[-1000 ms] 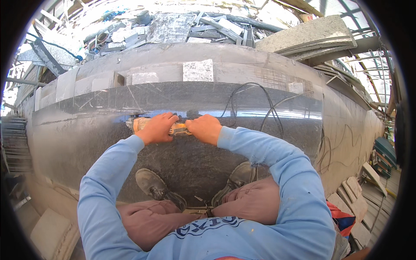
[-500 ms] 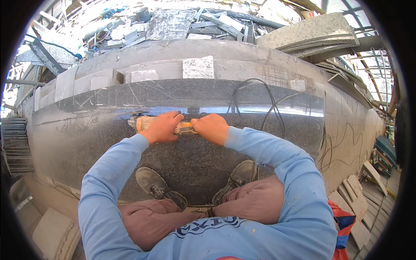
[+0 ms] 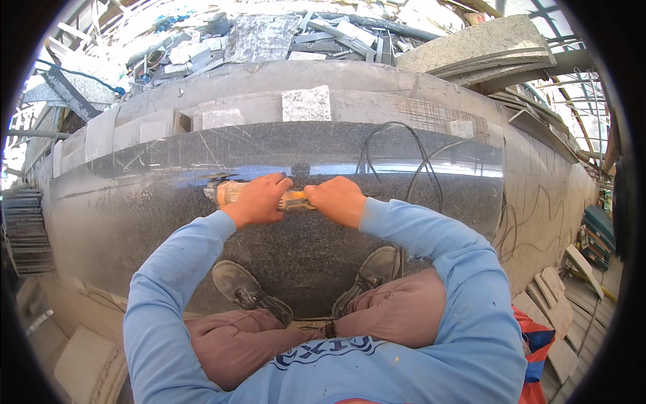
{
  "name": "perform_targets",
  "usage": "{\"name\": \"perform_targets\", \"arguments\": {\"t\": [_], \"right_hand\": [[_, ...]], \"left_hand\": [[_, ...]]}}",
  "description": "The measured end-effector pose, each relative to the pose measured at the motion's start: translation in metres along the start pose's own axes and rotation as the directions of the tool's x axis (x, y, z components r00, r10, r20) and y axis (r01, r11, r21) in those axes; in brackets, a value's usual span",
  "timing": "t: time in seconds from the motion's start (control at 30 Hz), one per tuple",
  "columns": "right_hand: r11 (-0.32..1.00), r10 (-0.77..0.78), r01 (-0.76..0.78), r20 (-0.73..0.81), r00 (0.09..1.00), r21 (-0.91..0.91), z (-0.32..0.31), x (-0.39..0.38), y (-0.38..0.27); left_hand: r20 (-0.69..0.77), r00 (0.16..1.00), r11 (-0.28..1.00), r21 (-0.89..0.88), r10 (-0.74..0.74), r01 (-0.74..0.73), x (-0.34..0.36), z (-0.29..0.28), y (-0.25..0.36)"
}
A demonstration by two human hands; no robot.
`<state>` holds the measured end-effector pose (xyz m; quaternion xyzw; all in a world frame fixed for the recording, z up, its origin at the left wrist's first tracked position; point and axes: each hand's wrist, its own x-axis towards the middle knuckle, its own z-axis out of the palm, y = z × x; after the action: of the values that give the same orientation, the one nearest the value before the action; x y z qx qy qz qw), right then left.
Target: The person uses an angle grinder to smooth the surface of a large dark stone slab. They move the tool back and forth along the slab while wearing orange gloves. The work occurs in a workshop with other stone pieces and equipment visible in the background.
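Note:
A yellow angle grinder (image 3: 230, 193) lies sideways over a dark, polished stone slab (image 3: 128, 215), its head and disc toward the left. My left hand (image 3: 260, 200) is wrapped around the grinder's body just behind the head. At the rear end, my right hand (image 3: 338, 200) grips the handle. The disc is low at the slab's surface near a scratched, shiny strip; whether it touches cannot be made out. My fingers partly hide the middle of the tool. Both my shoes rest on the near part of the slab.
A black cable (image 3: 425, 158) loops over the slab's right side. Pale stone blocks (image 3: 306, 104) line its far edge, with broken stone pieces (image 3: 333, 39) beyond. Thin slabs (image 3: 27, 225) are stacked at the left. Flat offcuts (image 3: 553, 303) lie at the right.
Both hands and the grinder have shifted slightly to the right along the slab. The grip of each hand stays the same.

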<state>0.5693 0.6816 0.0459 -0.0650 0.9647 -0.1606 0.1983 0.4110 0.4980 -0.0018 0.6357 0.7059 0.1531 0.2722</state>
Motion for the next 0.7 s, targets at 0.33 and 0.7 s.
{"name": "perform_targets", "arguments": {"t": [0.33,0.7], "right_hand": [[1.0,0.019,-0.019,0.057,0.998,-0.001,-0.015,-0.01,-0.004],[1.0,-0.027,0.028,-0.071,0.997,0.014,0.017,0.005,0.008]], "left_hand": [[-0.028,0.999,1.0,0.005,0.029,-0.029,0.0,-0.001,0.006],[0.035,0.998,0.999,0.022,-0.049,0.049,0.002,0.007,-0.005]]}}
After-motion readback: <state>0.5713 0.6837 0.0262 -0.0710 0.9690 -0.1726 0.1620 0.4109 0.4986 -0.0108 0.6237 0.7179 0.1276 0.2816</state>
